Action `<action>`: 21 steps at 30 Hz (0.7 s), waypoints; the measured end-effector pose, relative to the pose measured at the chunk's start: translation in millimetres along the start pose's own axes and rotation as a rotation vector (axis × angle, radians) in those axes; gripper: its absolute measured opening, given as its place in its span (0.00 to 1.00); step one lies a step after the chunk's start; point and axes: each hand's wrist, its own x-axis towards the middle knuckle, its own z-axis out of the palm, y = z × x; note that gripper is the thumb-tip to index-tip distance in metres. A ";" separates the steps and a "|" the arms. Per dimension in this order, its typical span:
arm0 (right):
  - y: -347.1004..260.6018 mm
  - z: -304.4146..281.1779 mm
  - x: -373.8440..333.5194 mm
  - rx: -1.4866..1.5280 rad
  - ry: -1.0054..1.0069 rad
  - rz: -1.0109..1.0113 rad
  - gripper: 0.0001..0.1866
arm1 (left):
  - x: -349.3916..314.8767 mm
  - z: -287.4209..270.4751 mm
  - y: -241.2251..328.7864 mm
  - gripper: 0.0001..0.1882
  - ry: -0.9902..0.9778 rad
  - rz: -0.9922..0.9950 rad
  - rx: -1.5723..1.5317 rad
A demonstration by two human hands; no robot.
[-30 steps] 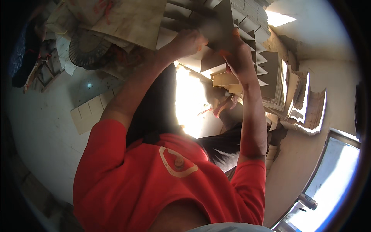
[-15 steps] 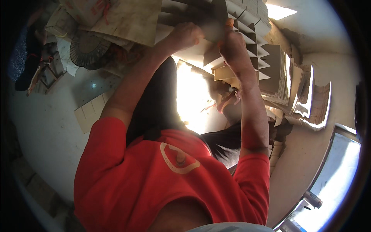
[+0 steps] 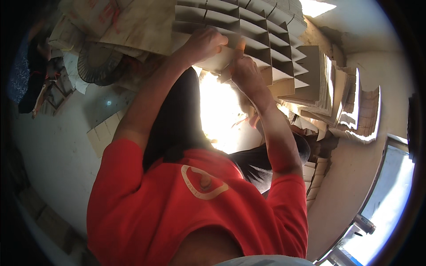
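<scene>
A cardboard divider grid (image 3: 253,42) of interlocked grey-brown strips with open cells lies in front of me. At its near left part, my left hand (image 3: 205,44) is closed, its fingers curled and pinching at the edge of a strip. Just to the right, my right hand (image 3: 246,73) is closed at the grid's near edge, with an orange covering on one upright digit. The strip edges inside both grips are mostly hidden by my fingers.
Stacked cardboard sheets (image 3: 313,77) stand to the right of the grid. A flat cardboard piece (image 3: 148,26) and a round ribbed dark object (image 3: 98,62) are at the left. Below them, a scored cardboard piece (image 3: 105,131) lies on the floor. My bent knees are beneath.
My right hand has moved left and slightly nearer, closer to my left hand. The dark blurred strip at the grid's middle now sits among the cells, and more of the grid shows.
</scene>
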 end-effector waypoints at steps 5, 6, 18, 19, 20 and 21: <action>6.6 -45.3 -20.4 -0.039 0.200 0.217 0.32 | -11.1 6.6 -9.6 0.15 0.085 0.054 -0.002; 28.0 -53.3 -29.7 -0.013 0.343 0.254 0.29 | -13.3 7.7 -10.2 0.17 0.144 0.086 -0.025; 222.1 -83.3 -108.8 -0.604 0.298 0.716 0.25 | -53.1 -8.1 -31.7 0.30 0.439 0.129 0.194; 228.9 -89.1 -107.9 -0.555 0.291 0.718 0.25 | -54.4 -8.7 -35.2 0.30 0.438 0.097 0.201; 228.5 -94.5 -104.6 -0.507 0.284 0.715 0.25 | -55.8 -9.5 -38.3 0.30 0.432 0.083 0.196; 227.1 -97.6 -102.7 -0.489 0.314 0.780 0.25 | -56.8 -10.1 -41.1 0.30 0.426 0.069 0.189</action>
